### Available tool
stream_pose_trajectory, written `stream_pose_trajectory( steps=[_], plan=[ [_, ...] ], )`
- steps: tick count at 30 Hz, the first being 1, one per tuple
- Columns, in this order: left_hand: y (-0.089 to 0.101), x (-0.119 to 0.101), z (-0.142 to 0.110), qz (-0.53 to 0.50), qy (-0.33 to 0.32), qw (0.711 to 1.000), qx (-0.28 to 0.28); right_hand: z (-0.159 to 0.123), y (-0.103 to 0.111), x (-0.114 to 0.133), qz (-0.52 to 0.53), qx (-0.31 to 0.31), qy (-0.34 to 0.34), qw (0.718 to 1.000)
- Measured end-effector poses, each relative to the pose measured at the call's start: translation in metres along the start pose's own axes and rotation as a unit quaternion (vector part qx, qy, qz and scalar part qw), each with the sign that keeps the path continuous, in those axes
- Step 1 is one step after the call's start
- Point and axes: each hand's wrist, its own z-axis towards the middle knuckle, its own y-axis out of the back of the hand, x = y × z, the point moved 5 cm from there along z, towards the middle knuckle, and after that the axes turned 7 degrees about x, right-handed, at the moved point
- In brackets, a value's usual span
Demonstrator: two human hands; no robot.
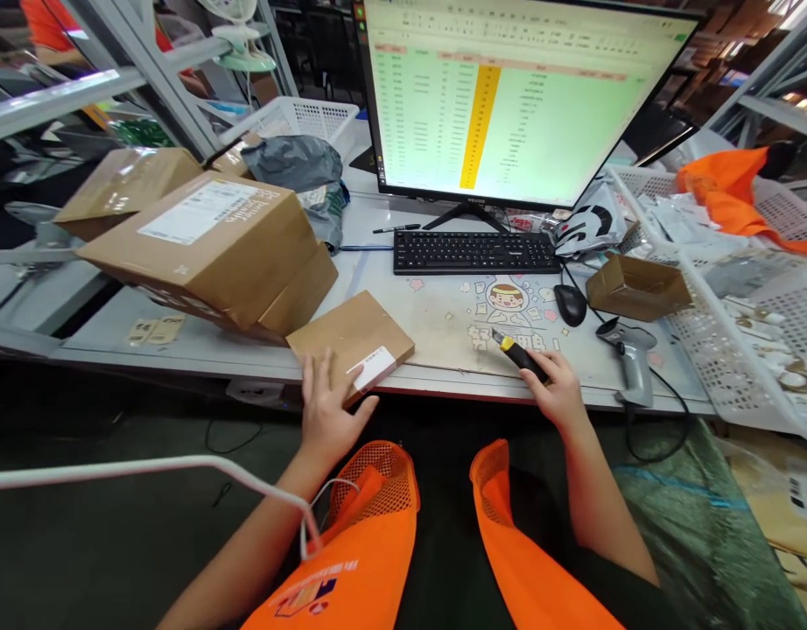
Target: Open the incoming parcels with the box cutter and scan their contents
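A flat brown cardboard box lies at the front edge of the desk, with a white label on its near side. My left hand rests on the box's near left part, fingers spread out. In my right hand is a yellow and black utility knife, gripped by its handle with the blade pointing up and left. The knife is over the desk mat, to the right of the box and apart from it.
Large cardboard boxes stand at the left, beside a grey plastic parcel. A monitor, keyboard and mouse are behind. To the right are a small open box, a barcode scanner and white baskets.
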Motion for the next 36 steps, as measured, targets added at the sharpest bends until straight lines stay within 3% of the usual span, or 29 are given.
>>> stream_pose_trajectory(
  steps=[3,7,9,11,13,17,19,23,36],
  plan=[
    [-0.012,-0.008,0.000,-0.032,-0.053,0.998,0.016,0.006,-0.010,0.020,0.013,0.023,0.025,0.999],
    [-0.013,0.040,0.024,-0.132,-0.130,0.979,0.086,0.005,-0.011,0.044,0.035,0.062,0.063,0.995],
    [-0.009,0.064,0.042,-0.115,-0.100,0.985,0.082,0.003,-0.013,0.057,0.047,0.095,0.081,0.991],
    [-0.002,0.069,0.054,-0.067,-0.041,0.996,0.030,0.004,-0.020,0.072,0.045,0.133,0.102,0.985],
    [-0.002,0.050,0.057,-0.038,-0.027,0.999,-0.011,0.009,-0.031,0.087,0.024,0.164,0.124,0.978],
    [-0.030,-0.014,0.047,-0.013,-0.085,0.996,0.033,0.028,-0.056,0.106,-0.029,0.188,0.154,0.970],
    [-0.040,-0.029,0.044,0.007,-0.068,0.998,0.016,0.038,-0.066,0.108,-0.044,0.198,0.151,0.968],
    [-0.047,-0.030,0.045,0.007,-0.049,0.998,-0.030,0.051,-0.076,0.103,-0.058,0.224,0.139,0.963],
    [-0.041,-0.036,0.044,0.015,-0.087,0.995,-0.050,0.067,-0.074,0.085,-0.034,0.241,0.159,0.957]
  ],
)
